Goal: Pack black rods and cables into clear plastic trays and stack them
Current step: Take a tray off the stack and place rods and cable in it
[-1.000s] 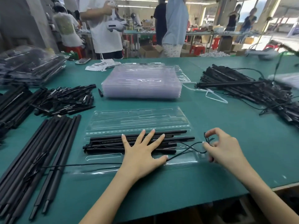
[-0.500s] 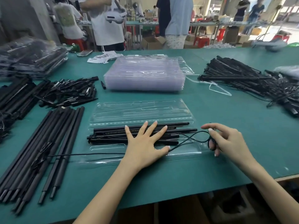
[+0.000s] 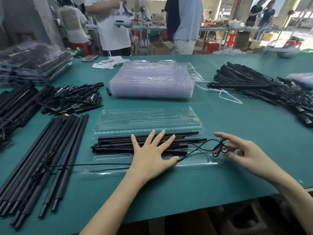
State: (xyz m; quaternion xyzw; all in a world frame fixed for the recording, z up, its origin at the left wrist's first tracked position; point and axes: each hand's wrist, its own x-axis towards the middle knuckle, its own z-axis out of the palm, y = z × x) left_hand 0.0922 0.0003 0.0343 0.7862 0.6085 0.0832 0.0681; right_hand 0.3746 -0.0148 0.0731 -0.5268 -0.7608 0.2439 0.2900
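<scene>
Left hand point(image 3: 151, 154) flat, fingers spread on rods point(image 3: 118, 144) in tray point(image 3: 191, 162); right hand point(image 3: 243, 152) pinching coiled cable point(image 3: 220, 147) — loop may spring open, snag rods

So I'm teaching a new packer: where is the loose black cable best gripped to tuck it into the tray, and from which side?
Probably at its coiled end, pinched from the right, as the right hand does. The loops bunch there beyond the rods, just above the tray. The left hand lies flat on the rods, covering the cable's middle.
</scene>
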